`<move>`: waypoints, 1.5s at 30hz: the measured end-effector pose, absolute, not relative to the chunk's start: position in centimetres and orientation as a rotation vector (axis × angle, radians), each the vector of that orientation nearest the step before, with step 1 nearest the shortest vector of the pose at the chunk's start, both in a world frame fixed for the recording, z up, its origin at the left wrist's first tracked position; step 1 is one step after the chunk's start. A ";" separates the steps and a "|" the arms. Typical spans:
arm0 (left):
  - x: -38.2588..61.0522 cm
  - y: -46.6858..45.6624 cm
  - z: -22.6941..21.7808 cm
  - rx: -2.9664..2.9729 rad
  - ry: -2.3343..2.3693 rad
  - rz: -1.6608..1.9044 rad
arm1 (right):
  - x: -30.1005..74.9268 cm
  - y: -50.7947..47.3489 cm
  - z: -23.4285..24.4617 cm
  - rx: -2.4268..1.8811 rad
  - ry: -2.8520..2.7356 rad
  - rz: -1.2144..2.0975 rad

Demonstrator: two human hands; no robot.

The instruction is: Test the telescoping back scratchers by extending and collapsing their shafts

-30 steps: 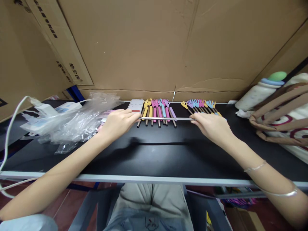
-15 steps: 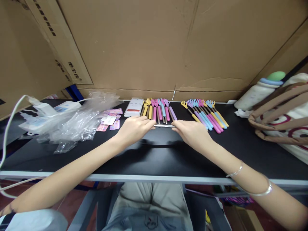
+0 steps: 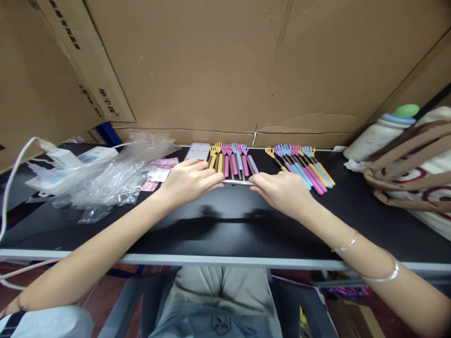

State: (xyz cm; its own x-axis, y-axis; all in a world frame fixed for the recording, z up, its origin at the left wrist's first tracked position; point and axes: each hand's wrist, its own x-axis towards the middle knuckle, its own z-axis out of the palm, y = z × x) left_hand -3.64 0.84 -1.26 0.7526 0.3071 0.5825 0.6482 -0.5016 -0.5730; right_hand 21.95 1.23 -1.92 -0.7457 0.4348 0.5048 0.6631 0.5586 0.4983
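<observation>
Fingers [image 3: 214, 178] around slim silver rod [image 3: 237, 182]

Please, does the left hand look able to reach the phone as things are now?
Probably yes: the phone lies just beyond the left hand, with nothing visible between them. However, its fingers hold one end of the metal rod, so it would likely have to release that first.

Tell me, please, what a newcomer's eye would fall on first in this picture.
The eye would probably go first to the silver rod in the middle, held above the black table in the grip of the left hand and the right hand. Next come the bright claw-headed sticks, one group just beyond the rod and another farther right. Crumpled clear plastic shines on the left.
</observation>
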 end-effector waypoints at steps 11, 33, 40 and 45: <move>-16.0 2.9 1.0 -1.717 -0.774 -0.438 | 35.4 5.3 -0.2 -1.330 -2.303 -1.230; -19.3 3.4 -0.1 -1.735 -1.032 -0.458 | 45.5 6.1 -0.7 -1.892 -2.159 -1.062; -19.3 3.3 -0.1 -1.740 -1.033 -0.482 | 45.6 6.2 -0.3 -1.887 -2.189 -1.016; -19.6 3.5 -0.2 -1.751 -1.050 -0.477 | 45.6 5.9 -0.4 -1.916 -2.169 -1.029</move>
